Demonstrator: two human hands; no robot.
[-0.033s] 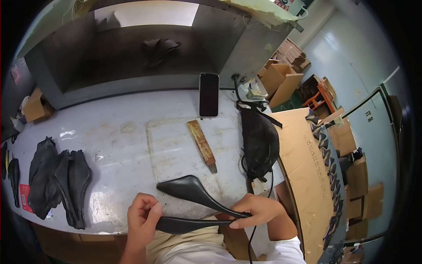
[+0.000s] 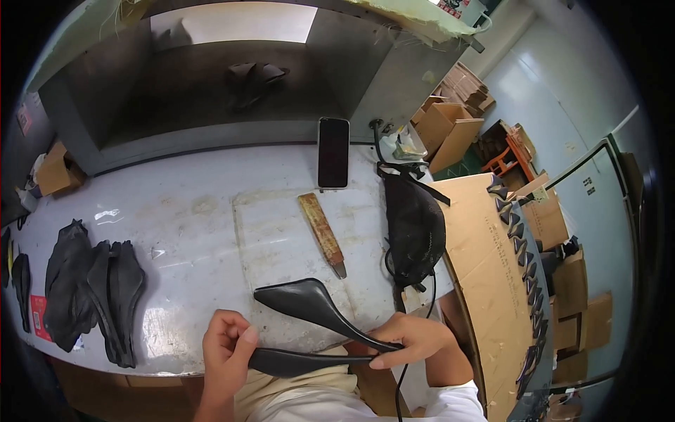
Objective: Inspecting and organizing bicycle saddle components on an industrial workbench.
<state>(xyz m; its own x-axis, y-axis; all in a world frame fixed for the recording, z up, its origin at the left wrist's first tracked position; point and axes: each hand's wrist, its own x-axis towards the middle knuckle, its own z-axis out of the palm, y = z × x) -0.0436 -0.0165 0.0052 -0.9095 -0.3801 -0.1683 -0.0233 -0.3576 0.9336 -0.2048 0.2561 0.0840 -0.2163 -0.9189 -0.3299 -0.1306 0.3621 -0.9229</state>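
Observation:
Low over the table's near edge, my right hand (image 2: pixel 415 340) is closed around the narrow ends of two glossy black shoe soles. The upper shoe sole (image 2: pixel 302 299) points its broad end up and to the left. Below it lies the lower shoe sole (image 2: pixel 288 361), almost level. My left hand (image 2: pixel 230 344) has curled fingers, with the thumb and fingers pinching the broad left end of this lower one. That gripped end is partly hidden. A worn knife-like tool (image 2: pixel 322 232) with a rusty, tape-wrapped handle rests on the table just beyond the soles.
On the white table (image 2: pixel 190 246) lie soft black pieces (image 2: pixel 91 288) at left. A phone (image 2: pixel 333 152) leans near a grey metal box (image 2: pixel 232 130), which contains a dark piece (image 2: pixel 256 81). A black pouch (image 2: pixel 415 228) with a cord is at right, beside cardboard (image 2: pixel 471 253) lined with several dark heeled pieces (image 2: pixel 522 250).
The upper shoe sole's broad end has shifted very slightly to the right. Both hands keep their hold, and the table things stay in place.

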